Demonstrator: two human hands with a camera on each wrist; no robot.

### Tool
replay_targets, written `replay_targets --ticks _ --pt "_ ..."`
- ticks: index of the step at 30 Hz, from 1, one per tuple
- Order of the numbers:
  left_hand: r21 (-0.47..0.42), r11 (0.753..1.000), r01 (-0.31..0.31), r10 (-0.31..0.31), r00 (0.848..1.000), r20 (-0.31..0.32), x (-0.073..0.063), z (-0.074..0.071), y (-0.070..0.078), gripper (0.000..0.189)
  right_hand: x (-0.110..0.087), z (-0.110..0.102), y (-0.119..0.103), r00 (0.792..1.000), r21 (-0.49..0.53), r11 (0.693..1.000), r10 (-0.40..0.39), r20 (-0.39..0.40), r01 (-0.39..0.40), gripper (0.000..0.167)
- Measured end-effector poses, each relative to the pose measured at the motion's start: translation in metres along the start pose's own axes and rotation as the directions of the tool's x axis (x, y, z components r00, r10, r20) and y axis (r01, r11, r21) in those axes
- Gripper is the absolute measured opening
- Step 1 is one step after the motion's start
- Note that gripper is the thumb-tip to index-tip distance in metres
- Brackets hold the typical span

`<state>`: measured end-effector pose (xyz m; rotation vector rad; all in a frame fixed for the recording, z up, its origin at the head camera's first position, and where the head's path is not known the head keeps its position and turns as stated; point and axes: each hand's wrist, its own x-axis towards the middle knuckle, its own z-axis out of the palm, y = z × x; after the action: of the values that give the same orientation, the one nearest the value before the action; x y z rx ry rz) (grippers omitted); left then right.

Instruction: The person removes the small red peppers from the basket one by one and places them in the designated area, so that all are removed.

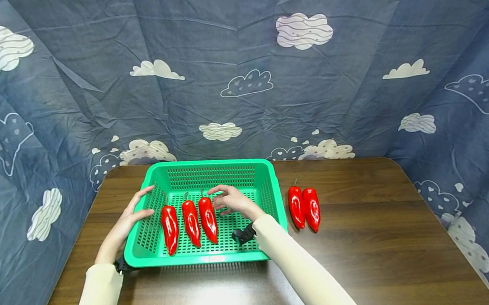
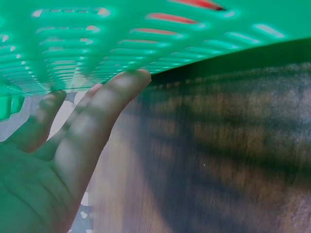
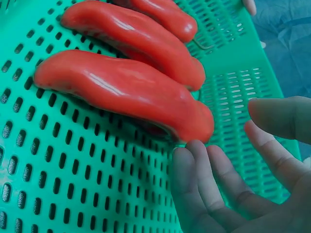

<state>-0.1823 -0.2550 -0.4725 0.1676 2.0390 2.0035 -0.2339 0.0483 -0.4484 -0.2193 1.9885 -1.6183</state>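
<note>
A green plastic basket with slotted walls holds three red peppers in a row: one at the left, one in the middle and one at the right. My left hand rests at the basket's left side, fingers extended at the rim. In the left wrist view its fingers look straight against the slotted green wall. Inside the basket my right hand hovers beside the right pepper. The right wrist view shows its spread fingers, holding nothing, close to that pepper's thick end.
Two more red peppers, one at the left and one at the right, lie side by side on the brown wooden table, right of the basket. A dark blue cloth with cloud prints hangs behind the table.
</note>
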Motion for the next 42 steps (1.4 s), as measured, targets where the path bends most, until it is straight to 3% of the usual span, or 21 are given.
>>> replay_targets --ticks 13,28,34,42 --pt "-0.007 1.0 0.014 -0.014 1.0 -0.002 0.001 0.0 0.002 0.062 0.011 0.006 0.003 0.997 -0.027 0.998 0.062 0.047 -0.061 0.046" --pt "0.005 1.0 0.023 -0.023 1.0 -0.014 0.0 0.0 0.002 0.062 0.016 0.012 0.008 0.992 -0.131 0.991 0.055 0.115 -0.039 0.055" --pt "0.006 1.0 0.031 -0.031 0.999 -0.014 0.0 -0.001 -0.001 0.06 0.013 0.015 0.005 0.992 -0.121 0.991 0.074 0.099 -0.062 0.054" --pt "-0.01 0.999 0.039 -0.039 0.999 -0.009 0.0 -0.001 0.0 0.06 0.015 0.015 0.007 0.998 -0.064 0.998 0.028 0.05 -0.025 0.053"
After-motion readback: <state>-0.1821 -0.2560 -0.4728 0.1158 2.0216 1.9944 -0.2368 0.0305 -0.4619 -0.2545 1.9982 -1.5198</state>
